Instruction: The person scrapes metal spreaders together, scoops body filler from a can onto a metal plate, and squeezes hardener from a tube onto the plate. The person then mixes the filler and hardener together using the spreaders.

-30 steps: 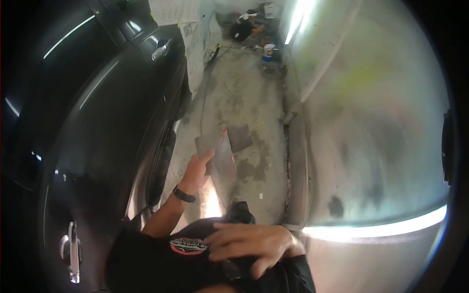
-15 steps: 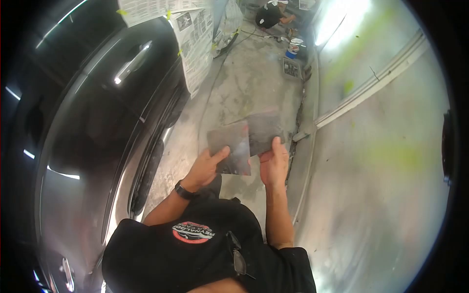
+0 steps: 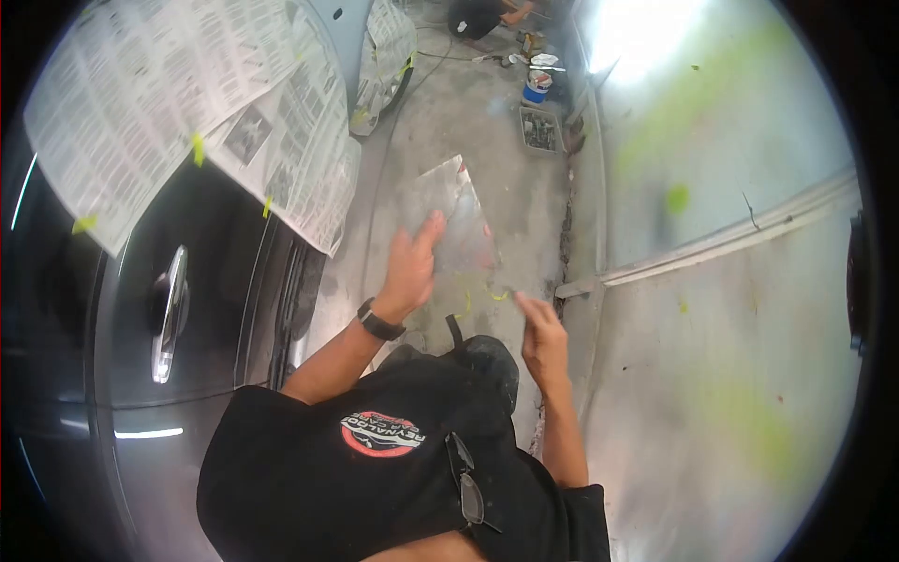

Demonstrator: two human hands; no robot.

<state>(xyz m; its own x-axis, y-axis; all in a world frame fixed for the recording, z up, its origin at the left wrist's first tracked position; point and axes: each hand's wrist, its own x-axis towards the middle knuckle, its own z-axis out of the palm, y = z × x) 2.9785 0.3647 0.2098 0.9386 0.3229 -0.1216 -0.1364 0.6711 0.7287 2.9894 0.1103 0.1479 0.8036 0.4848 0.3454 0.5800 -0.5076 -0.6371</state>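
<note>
My left hand [image 3: 409, 272], with a dark watch on the wrist, is closed on a thin, flat grey plate [image 3: 468, 229]. The plate is tilted, shiny, and has reddish marks along its right edge. My right hand [image 3: 543, 342] is lower and to the right, apart from the plate. Its fingers are drawn together and somewhat blurred; a small dark tip shows at them, but what they hold cannot be made out. Thin yellow-green strips [image 3: 500, 296] show just left of its fingertips. The darker second sheet cannot be made out.
At left stands a black car door [image 3: 140, 309] with a chrome handle [image 3: 169, 314]; newspaper [image 3: 187, 94] is taped above it. Ahead on the concrete floor [image 3: 449, 122] are a tray [image 3: 540, 129] and a blue-banded can [image 3: 537, 88]. Another person [image 3: 476, 17] crouches beyond. A paint-marked wall [image 3: 712, 328] runs along the right.
The two overlapping sheets have come apart from view; only the left hand's plate shows plainly, raised higher. My right hand has moved down and away. The view has shifted, showing more newspaper.
</note>
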